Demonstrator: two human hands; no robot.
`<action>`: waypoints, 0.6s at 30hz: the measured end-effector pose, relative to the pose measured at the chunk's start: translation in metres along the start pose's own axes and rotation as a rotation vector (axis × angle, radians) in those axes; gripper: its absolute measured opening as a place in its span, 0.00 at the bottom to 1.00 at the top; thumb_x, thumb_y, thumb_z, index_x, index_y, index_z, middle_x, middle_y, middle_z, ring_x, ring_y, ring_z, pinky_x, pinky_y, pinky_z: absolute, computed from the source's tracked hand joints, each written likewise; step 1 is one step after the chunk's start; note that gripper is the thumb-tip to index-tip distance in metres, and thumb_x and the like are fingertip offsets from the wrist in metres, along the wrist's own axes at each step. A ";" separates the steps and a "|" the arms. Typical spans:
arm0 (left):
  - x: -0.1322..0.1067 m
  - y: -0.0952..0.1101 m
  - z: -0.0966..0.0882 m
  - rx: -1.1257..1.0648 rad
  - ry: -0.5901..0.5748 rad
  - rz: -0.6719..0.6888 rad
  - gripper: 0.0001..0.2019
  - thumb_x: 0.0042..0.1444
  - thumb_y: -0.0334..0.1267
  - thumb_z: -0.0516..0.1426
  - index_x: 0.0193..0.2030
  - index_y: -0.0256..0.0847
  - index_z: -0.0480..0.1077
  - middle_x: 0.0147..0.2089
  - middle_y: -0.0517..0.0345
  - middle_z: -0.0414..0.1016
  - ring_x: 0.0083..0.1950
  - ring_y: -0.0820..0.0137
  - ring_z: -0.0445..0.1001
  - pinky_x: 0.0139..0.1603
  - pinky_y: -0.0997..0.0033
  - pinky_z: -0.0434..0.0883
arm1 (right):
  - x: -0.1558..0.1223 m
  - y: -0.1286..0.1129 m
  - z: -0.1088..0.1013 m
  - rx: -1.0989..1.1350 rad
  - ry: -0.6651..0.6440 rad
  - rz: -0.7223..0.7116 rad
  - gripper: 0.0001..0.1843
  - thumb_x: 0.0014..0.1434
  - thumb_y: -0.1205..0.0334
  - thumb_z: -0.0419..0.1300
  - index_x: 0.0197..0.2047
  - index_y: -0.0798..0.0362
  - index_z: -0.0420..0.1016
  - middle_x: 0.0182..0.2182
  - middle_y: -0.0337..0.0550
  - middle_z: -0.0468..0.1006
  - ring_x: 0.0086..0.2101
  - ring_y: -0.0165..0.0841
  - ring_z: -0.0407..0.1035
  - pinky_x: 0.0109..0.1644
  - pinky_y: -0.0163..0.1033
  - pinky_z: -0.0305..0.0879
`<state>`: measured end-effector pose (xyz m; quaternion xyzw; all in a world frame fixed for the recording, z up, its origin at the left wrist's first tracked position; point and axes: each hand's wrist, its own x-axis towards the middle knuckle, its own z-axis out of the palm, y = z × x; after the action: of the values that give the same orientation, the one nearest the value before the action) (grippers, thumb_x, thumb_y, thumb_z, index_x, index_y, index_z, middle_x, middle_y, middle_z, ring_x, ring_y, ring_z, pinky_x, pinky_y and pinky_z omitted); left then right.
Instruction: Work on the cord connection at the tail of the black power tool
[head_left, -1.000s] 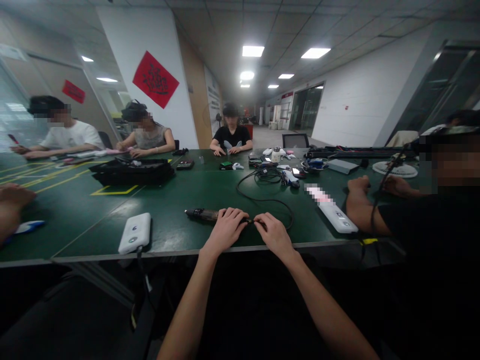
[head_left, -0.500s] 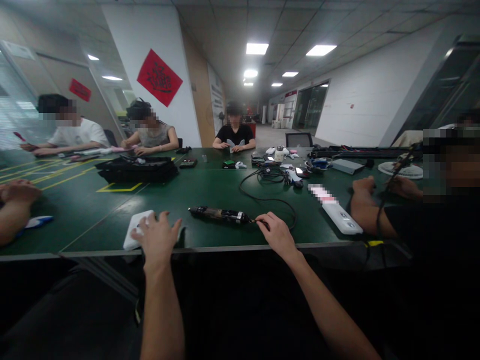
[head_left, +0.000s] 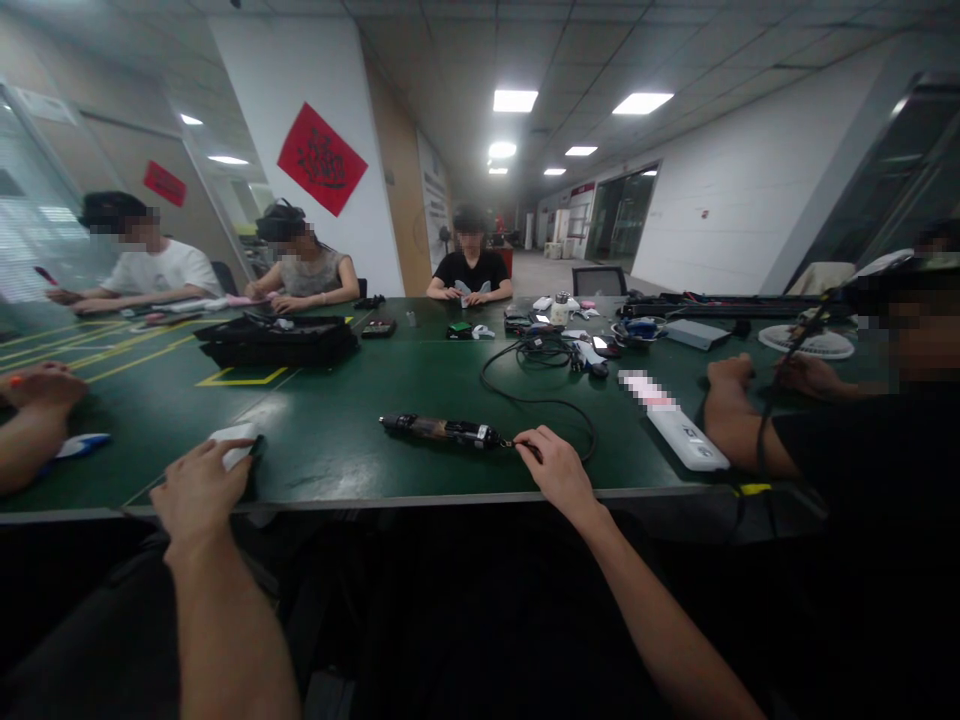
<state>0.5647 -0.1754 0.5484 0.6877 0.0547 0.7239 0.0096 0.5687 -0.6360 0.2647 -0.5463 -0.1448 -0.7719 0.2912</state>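
My left hand (head_left: 202,485) is closed over a flat white device (head_left: 234,437) near the table's front edge; most of the device is hidden under the fingers. A black electric screwdriver (head_left: 439,430) with a brownish, see-through middle lies on the green table, its tip pointing left. Its tail end is just left of my right hand (head_left: 555,467), which pinches the black cable (head_left: 574,405) between thumb and forefinger. From there the cable loops back across the table to a coil.
A black open case (head_left: 277,342) stands at the left. Beyond the coil lie several small devices and a white bottle (head_left: 559,308). To the right, a long white device (head_left: 694,440) lies beside a co-worker's arm (head_left: 750,425). Another person's hand (head_left: 49,395) rests at far left.
My left hand has moved left, its spread fingers closing over the white device, which has shifted left with it. My right hand and the screwdriver stay nearly in place.
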 end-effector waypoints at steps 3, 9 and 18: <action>0.007 -0.007 -0.004 -0.013 -0.009 0.020 0.18 0.71 0.50 0.48 0.63 0.61 0.69 0.75 0.61 0.63 0.68 0.55 0.63 0.61 0.53 0.63 | 0.000 0.001 0.001 0.000 0.006 0.000 0.10 0.74 0.61 0.56 0.49 0.45 0.79 0.45 0.43 0.78 0.42 0.36 0.75 0.48 0.39 0.71; 0.007 0.031 -0.024 -0.074 0.032 0.127 0.20 0.70 0.47 0.52 0.62 0.42 0.73 0.71 0.40 0.66 0.70 0.41 0.61 0.64 0.36 0.58 | -0.001 0.002 0.003 -0.009 0.015 0.009 0.10 0.74 0.60 0.56 0.49 0.45 0.79 0.45 0.42 0.78 0.42 0.36 0.76 0.47 0.39 0.71; -0.061 0.220 -0.083 -0.422 -0.099 1.135 0.21 0.73 0.52 0.52 0.69 0.52 0.66 0.67 0.59 0.73 0.66 0.63 0.70 0.68 0.65 0.61 | -0.001 -0.002 0.002 -0.011 0.013 0.002 0.09 0.74 0.61 0.55 0.49 0.45 0.78 0.44 0.42 0.77 0.40 0.35 0.75 0.47 0.39 0.71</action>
<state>0.4985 -0.4053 0.5045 0.6257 -0.4656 0.5783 -0.2393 0.5690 -0.6334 0.2644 -0.5431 -0.1381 -0.7758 0.2900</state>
